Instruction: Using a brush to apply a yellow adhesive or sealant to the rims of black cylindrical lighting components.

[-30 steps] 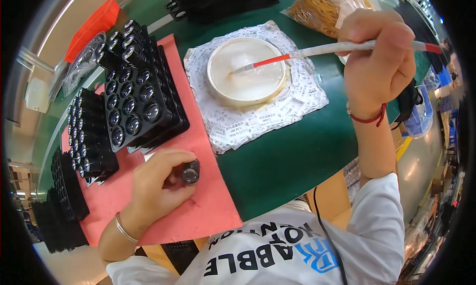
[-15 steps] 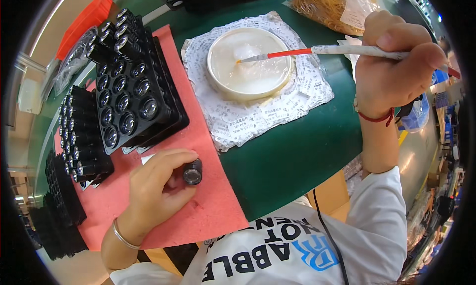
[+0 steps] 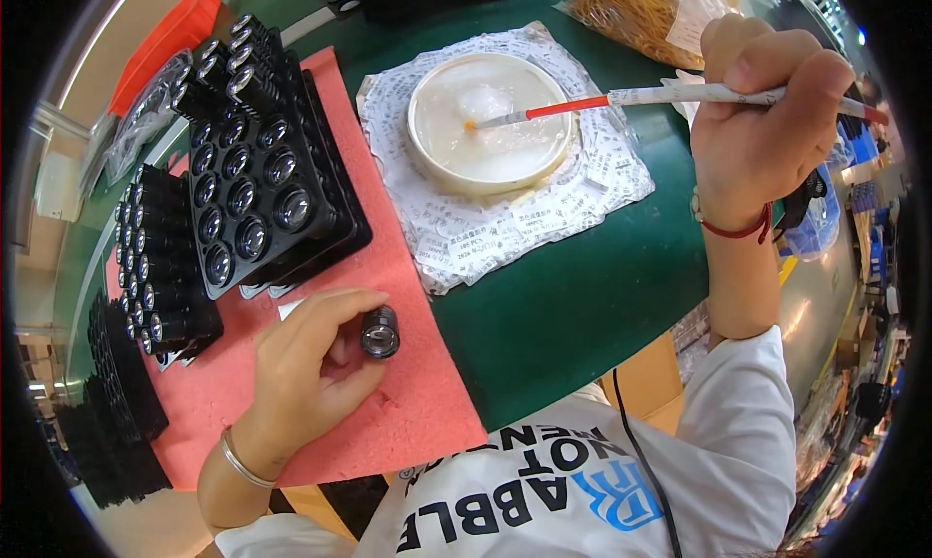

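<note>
Only one view: worn on the head, looking steeply down and slightly forward over the chest onto the green bench [image 3: 582, 296]. Close in, near enough that the left hand [image 3: 311, 364] fills the lower middle and the right hand [image 3: 767, 121] the upper right, forearms entering from the lower edge. Wide fisheye, so the bench edge and the pink mat [image 3: 408, 403] bow toward a dark round rim. Upright, unmirrored. Farthest in sight, at the top: the white dish [image 3: 427, 150] and the black trays [image 3: 320, 209]. No second view to share ground with.
</note>
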A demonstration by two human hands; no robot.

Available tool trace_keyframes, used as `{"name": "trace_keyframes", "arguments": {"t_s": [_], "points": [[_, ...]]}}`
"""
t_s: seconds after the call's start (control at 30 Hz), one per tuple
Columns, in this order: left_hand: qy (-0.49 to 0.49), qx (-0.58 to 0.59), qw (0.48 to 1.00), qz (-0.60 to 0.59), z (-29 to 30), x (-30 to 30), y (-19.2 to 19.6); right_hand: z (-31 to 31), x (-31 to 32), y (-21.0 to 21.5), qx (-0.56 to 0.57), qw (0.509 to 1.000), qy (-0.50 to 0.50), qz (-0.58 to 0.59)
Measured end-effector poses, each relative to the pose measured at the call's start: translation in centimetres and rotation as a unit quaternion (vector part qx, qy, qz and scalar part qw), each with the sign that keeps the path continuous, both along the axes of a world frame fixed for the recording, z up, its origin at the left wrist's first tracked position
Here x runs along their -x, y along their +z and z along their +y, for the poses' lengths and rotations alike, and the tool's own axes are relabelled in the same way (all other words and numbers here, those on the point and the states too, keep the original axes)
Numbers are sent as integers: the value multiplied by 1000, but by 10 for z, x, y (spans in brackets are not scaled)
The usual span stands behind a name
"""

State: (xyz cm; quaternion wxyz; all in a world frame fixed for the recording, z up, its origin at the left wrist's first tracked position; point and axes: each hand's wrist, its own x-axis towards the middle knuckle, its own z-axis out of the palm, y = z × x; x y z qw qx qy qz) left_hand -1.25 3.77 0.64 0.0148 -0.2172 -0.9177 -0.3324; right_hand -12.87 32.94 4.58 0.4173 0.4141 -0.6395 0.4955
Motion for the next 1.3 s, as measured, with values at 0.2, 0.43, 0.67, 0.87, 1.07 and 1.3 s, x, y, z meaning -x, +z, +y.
{"name": "trace_keyframes", "arguments": {"t_s": [0.2,0.43,0.67,0.87,1.07,1.3], "points": [[-3,-2,1000,3,-1,1,0,1,1,0,1,1000,10,-11],[-3,-2,1000,-5,0,1,1,1,0,-1,12,999,17,-32],[1,0,1000,-6,1,1,1,-1,-1,1,32,998,8,-50],[0,0,1000,-5,1,1,1,4,0,-1,24,994,70,-84],[-1,0,1000,-5,1,1,0,-22,35,-2,281,686,666,-80],[-2,0,1000,2,1,1,1,-9,41,-14,278,698,628,-206]]}}
